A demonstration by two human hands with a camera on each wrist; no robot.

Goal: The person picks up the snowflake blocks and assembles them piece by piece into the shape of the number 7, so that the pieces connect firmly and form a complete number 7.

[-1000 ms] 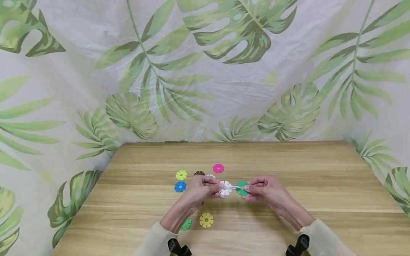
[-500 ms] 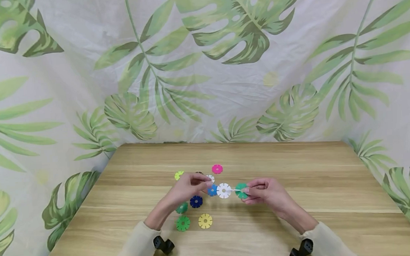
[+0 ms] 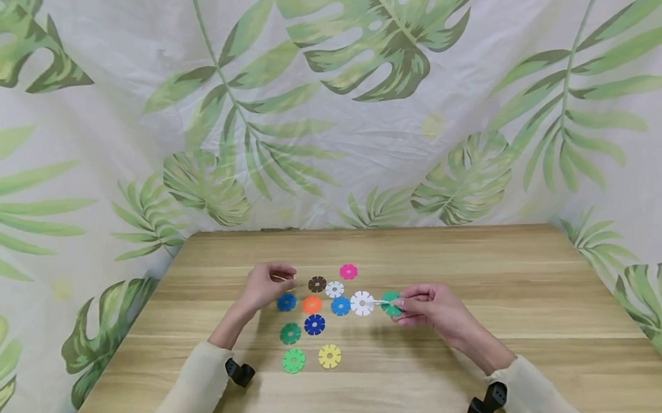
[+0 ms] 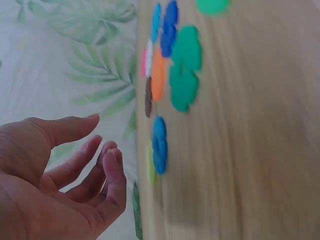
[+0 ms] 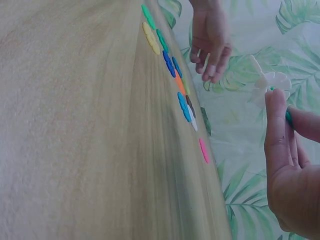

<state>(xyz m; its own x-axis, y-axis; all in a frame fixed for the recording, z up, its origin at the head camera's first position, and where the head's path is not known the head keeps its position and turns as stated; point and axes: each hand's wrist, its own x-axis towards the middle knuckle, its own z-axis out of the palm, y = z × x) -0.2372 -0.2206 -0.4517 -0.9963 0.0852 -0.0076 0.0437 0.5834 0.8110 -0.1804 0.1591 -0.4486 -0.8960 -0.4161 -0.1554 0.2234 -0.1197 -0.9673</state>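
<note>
My right hand (image 3: pixel 438 313) pinches a green notched disc (image 3: pixel 391 303) between thumb and fingers. Joined to it are an edge-on white piece and a white notched disc (image 3: pixel 362 303), held above the table. The right wrist view shows the white pieces (image 5: pixel 274 82) beyond my right fingertips. Over the left of the loose discs hovers my left hand (image 3: pixel 265 287), its fingers bent loosely and parted from the thumb, with nothing between them in the left wrist view. A yellow-green disc (image 4: pixel 151 162) lies beside a blue disc (image 4: pixel 159 145) near that hand; the head view hides it.
Loose discs lie on the wooden table (image 3: pixel 477 262): brown (image 3: pixel 316 285), pink (image 3: pixel 348 271), orange (image 3: pixel 312 304), dark blue (image 3: pixel 314 325), yellow (image 3: pixel 329 356) and several others. A leaf-patterned cloth (image 3: pixel 374 167) hangs behind the table's back edge.
My left hand has let go of the white disc and moved left and away over the loose discs, uncovering several of them. The right hand holds its pieces in nearly the same place.
</note>
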